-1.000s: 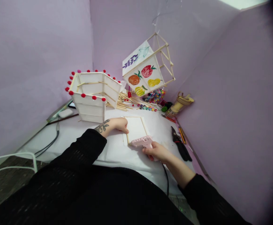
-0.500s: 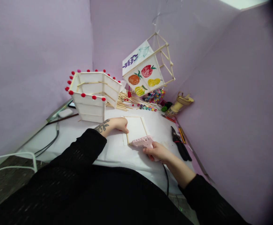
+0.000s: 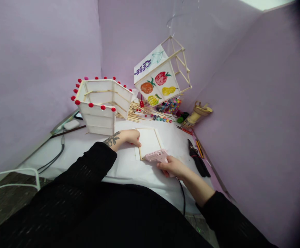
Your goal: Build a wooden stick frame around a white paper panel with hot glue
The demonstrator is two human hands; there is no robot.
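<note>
Pink glue gun, one: held in the closed grip of the right hand, nozzle set at the near left corner of the frame. Stick frame, one: laid with a white sheet on the table; its left side is partly covered by the left hand, whose grip cannot be told. White box, one: trimmed with red pompoms. Fruit-painted box, one: tilted. Cutters, one pair. Loose sticks: piled behind, uncounted.
</note>
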